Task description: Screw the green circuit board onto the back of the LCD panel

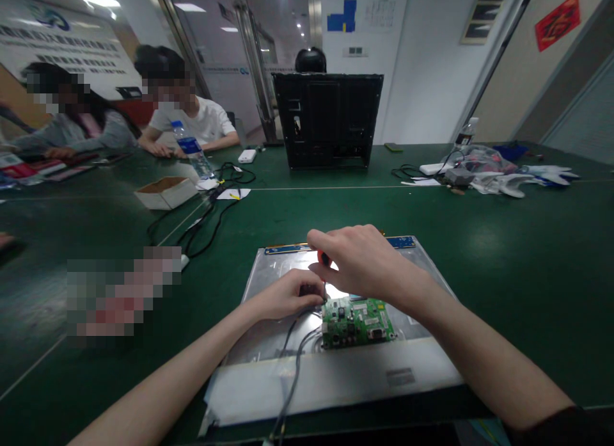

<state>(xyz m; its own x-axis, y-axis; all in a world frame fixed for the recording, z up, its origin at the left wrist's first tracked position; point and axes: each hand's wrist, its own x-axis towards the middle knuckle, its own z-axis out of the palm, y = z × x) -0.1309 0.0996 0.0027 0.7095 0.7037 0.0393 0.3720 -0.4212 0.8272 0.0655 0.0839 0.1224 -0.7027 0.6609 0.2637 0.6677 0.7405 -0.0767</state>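
Observation:
A screwdriver (325, 258) with a red and black handle stands roughly upright in my right hand (367, 257), whose fingers are closed around its top. Its thin shaft runs down to the upper left corner of a green circuit board (355, 324). My left hand (292, 294) is closed in a pinch at that same corner, beside the shaft; what its fingertips hold, if anything, is hidden. The board lies on the silver back of a flat display panel (268, 276), which has a blue circuit strip (288, 249) along its far edge. Dark cables (296, 375) run from the board's left side towards me.
A black monitor housing (330, 119) stands upright beyond the panel. Left of it are an open box (165, 193), a water bottle (192, 150) and black cables (211, 222). Gloves and bags (499, 174) lie at the far right. Two people sit across the table at left.

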